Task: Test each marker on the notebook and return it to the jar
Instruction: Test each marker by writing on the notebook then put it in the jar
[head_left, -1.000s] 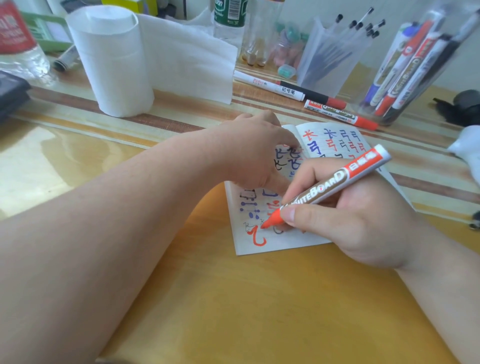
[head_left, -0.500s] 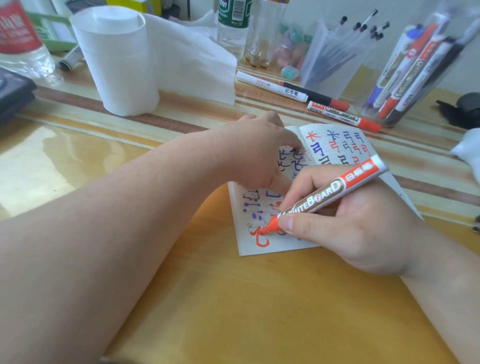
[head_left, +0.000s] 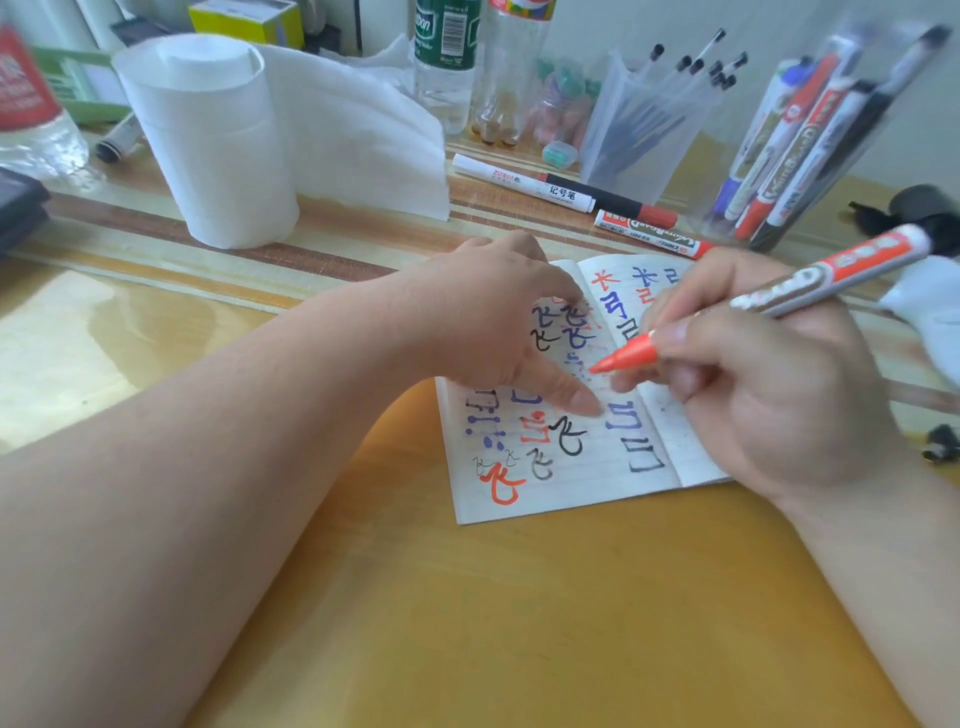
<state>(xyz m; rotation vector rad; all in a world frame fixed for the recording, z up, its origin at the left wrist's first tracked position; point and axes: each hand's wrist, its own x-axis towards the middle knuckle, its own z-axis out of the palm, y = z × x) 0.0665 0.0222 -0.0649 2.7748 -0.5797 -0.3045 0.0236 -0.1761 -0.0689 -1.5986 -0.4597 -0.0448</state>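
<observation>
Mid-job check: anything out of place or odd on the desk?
At least two lie loose on the desk beside the jar, a white marker and a red-ended whiteboard marker, instead of standing in it. Nothing looks spilled or damaged.

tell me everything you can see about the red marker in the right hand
The red marker is a whiteboard pen: grey-white plastic barrel with blurred lettering, red band toward the rear, uncapped orange-red nose tapering to the tip. The right hand pinches it near the nose in a writing grip. It slants, rear up to the right, tip pointing down-left over the open notebook, seemingly just off the paper.
</observation>
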